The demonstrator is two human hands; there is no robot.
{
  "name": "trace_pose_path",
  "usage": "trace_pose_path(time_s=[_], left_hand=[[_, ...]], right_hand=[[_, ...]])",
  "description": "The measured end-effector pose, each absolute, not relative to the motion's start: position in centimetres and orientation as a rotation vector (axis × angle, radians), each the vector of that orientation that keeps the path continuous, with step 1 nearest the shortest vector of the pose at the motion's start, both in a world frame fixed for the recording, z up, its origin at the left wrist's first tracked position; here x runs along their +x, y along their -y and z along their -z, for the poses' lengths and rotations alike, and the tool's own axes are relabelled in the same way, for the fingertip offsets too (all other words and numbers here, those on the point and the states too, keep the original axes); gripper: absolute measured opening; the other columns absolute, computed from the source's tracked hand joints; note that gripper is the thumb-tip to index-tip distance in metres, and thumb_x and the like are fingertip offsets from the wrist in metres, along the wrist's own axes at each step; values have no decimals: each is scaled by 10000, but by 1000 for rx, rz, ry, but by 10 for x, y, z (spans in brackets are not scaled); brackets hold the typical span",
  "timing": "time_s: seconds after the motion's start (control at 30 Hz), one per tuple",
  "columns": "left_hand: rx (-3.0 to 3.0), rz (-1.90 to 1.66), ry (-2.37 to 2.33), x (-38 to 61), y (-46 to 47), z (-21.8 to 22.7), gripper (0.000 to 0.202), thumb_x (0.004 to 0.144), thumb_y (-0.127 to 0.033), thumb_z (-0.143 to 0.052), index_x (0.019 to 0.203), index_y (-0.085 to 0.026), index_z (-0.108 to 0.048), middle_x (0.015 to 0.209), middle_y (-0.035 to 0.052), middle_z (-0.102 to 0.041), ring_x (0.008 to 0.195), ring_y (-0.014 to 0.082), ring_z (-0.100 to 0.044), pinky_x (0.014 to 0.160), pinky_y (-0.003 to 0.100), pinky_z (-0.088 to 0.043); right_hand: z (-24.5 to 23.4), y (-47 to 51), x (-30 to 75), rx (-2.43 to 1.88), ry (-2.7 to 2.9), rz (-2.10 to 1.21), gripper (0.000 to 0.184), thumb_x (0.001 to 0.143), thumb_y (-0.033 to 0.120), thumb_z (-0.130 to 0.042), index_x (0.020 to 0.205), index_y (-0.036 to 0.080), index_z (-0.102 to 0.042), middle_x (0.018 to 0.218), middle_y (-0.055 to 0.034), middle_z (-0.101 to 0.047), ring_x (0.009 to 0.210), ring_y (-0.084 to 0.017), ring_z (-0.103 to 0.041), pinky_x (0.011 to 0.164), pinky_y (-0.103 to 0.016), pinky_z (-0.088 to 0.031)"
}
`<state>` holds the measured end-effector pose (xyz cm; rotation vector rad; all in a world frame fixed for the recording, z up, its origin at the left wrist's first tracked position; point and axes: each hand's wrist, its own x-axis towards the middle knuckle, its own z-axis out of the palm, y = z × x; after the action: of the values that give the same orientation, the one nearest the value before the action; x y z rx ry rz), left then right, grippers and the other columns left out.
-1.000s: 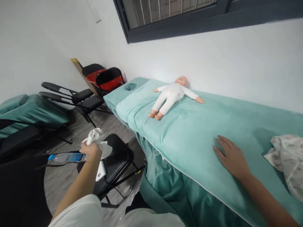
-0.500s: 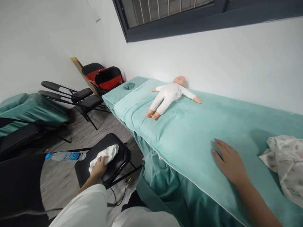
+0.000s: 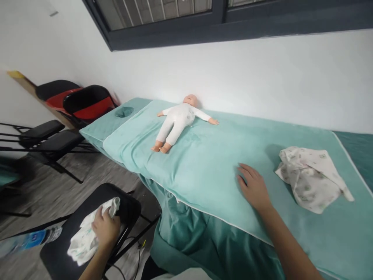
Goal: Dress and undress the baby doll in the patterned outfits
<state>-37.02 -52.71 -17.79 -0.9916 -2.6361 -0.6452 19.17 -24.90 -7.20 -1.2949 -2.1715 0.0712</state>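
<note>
Since the earlier frame, the view is being swung rightward, so the bundle (image 3: 313,182) is now being shown whole, and the fingers of the left hand (image 3: 107,225) are being laid more loosely over the cloth (image 3: 83,239). The cloth is being supported by the seat of the chair (image 3: 129,206), in crumpled folds, slanting across it. The fingers are being kept slightly curled on top; whether a fold is being pinched beneath them cannot be told.

For good handling, it is being judged that the cloth is best being pressed with a light, flat palm, its 2 ends being kept inside the seat's edge so that nothing is being left to slide off. Near the chair's left side, the bottle (image 3: 35,238) is being seen lying on its side, so a sideways sweep is best being avoided.

Farther out, the right hand (image 3: 256,190) is being rested palm down on the bed (image 3: 215,159), thumb and fingers apart, nothing being held; as a prop, it is best being kept still. Beyond both hands, the 1 doll (image 3: 177,118) is being borne face up, near the wall.
</note>
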Motion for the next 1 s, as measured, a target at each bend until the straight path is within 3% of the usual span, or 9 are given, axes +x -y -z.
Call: trace_pose_path(time_s=[0.1, 0.2, 0.3, 0.37, 0.47, 0.6, 0.73, 0.87, 1.0], left_hand=[[-1264, 863, 2402, -336, 478, 164, 351, 805, -339, -578, 1153, -294, -549, 1551, 46, -458, 1449, 354, -452, 1181, 626, -397], [-1473, 1093, 2218, -271, 422, 142, 361, 850, -295, -608, 1199, -206, -580, 1467, 145, -496, 1413, 349, -463, 1160, 593, -427], [-1847, 1271, 2025, -185, 365, 118, 270, 898, -206, -579, 1165, -197, -613, 1398, 145, -543, 1334, 289, -528, 1122, 533, -474], [-2138, 1375, 1794, -128, 328, 103, 320, 924, -144, -513, 1233, -198, -577, 1381, 141, -563, 1335, 255, -530, 1112, 494, -493], [-2394, 1304, 1736, -64, 280, 82, 362, 938, -115, -487, 1282, -197, -564, 1355, 119, -612, 1314, 235, -541, 1135, 466, -473], [-2585, 1038, 1819, -20, 233, 64, 366, 944, -189, -534, 1307, -187, -583, 1362, 113, -638, 1287, 273, -560, 1131, 486, -454], [-2713, 1088, 1772, -4, 204, 57, 324, 979, -281, -536, 1272, -173, -620, 1330, 129, -668, 1278, 277, -583, 1140, 483, -438], [-2797, 1539, 1872, 2, 190, 57, 322, 963, -415, -596, 1204, -216, -673, 1241, 121, -714, 1193, 274, -650, 1094, 460, -469], [-2752, 2192, 1952, 0, 186, 60, 391, 933, -469, -634, 1242, -229, -648, 1258, 95, -710, 1109, 221, -682, 1042, 375, -496]], right_hand=[[73, 251, 196, -1374, 1987, 18, 290, 975, 270, -496, 1215, 183, -635, 1354, -152, -635, 1263, -317, -578, 1055, -524, -481], [69, 253, 207, -1485, 1847, 168, 317, 954, 268, -521, 1241, 167, -609, 1387, -178, -600, 1327, -340, -531, 1092, -574, -441], [60, 254, 227, -1618, 1768, 337, 401, 937, 288, -546, 1317, 161, -564, 1477, -183, -534, 1427, -364, -436, 1161, -640, -327], [53, 254, 249, -1732, 1704, 428, 491, 919, 322, -564, 1381, 161, -524, 1550, -189, -461, 1482, -390, -351, 1178, -682, -249], [43, 250, 290, -1959, 1534, 438, 632, 854, 399, -616, 1423, 151, -498, 1593, -221, -389, 1483, -438, -314, 1147, -697, -255], [37, 244, 338, -2088, 1374, 139, 637, 757, 487, -677, 1283, 137, -600, 1306, -243, -618, 1206, -409, -562, 982, -540, -453], [29, 238, 345, -2024, 1204, -54, 494, 735, 496, -693, 1129, 200, -652, 1110, -171, -675, 965, -328, -612, 841, -461, -461], [14, 226, 305, -1710, 1055, -410, 404, 707, 519, -721, 950, 203, -653, 886, -72, -654, 794, -221, -565, 762, -382, -461], [12, 207, 239, -1330, 1119, -1021, 448, 766, 593, -674, 992, 206, -667, 804, -30, -660, 705, -211, -600, 664, -361, -506]])
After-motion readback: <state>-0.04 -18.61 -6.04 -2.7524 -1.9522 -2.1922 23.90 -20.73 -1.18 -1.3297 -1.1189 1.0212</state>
